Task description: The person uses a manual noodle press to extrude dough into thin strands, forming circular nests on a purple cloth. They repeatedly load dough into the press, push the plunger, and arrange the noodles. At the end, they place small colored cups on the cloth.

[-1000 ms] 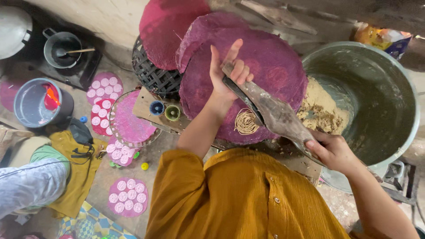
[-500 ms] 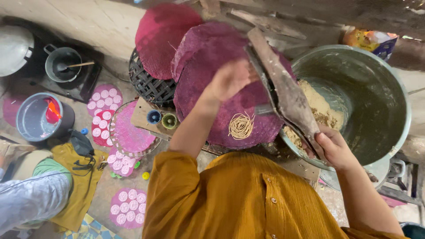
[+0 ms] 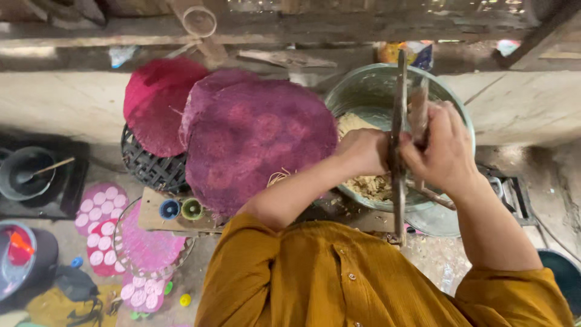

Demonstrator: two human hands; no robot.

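Two hands closed on one long flat blade point(image 3: 399, 151), held upright over the basin point(image 3: 451, 100). Left hand point(image 3: 363, 151) wrapped about the blade's middle from the basin's near-left side; right hand point(image 3: 445, 151) clenched just beside it, pressing the blade and a second brownish strip point(image 3: 419, 106) together. Blade's top above the basin's far rim, lower end past the near rim, close to the mustard shirt point(image 3: 339, 278). Inside the basin, pale fibrous pulp point(image 3: 369, 184), partly hidden by the hands. Left of the basin, a purple woven disc point(image 3: 254, 136) leaning over a red disc point(image 3: 157, 103) and a dark basket point(image 3: 151, 169). Nearer than the discs, left of the basin, two small cups point(image 3: 180, 209), blue and green, on a board. Farther left of the basin, on the floor, pink dotted mats point(image 3: 100, 209), a dark pot point(image 3: 24, 172) with a stick, and a blue bucket point(image 3: 18, 260).
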